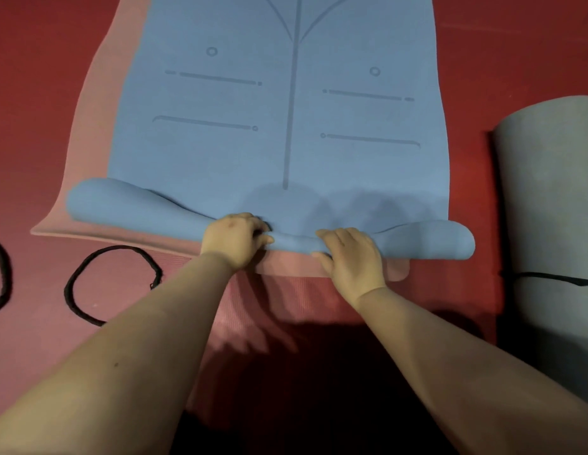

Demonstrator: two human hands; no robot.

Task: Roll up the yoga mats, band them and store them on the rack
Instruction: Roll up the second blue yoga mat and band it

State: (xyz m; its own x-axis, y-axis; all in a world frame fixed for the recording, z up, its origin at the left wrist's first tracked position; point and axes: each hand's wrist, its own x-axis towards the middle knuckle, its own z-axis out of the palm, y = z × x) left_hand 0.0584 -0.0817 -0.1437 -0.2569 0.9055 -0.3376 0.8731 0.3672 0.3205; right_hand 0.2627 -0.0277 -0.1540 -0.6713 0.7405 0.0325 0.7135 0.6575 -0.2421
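**A:** Item one, the blue mat (279,103)?

**B:** It lies flat on a pink mat (99,126), which lies on the red floor (39,77). Its near end is turned over into a first loose roll (424,239). The roll bulges fat at both ends and is pinched thin in the middle, just where you hold it.

**A:** Hands?

**B:** Your left hand (235,239) has its fingers curled round the roll. Your right hand (350,257) lies on it with the fingers bent over the top and the thumb on the near side. Both are close together at the centre.

**A:** The step, done well?

**B:** You are starting the roll. By my judgement, move your hands apart towards the mat's side edges so the ends tighten too, keep the edges lined up, and press down as you roll away from you. A slack core likely gives a bulky roll that a band fits poorly.

**A:** Bands?

**B:** One black band (113,284) lies on the pink mat near its left near corner. Part of another (3,277) shows at the left edge of view.

**A:** Anything else in stock?

**B:** A grey mat (548,192), rolled and already banded, lies at the right on the floor. No rack is in view.
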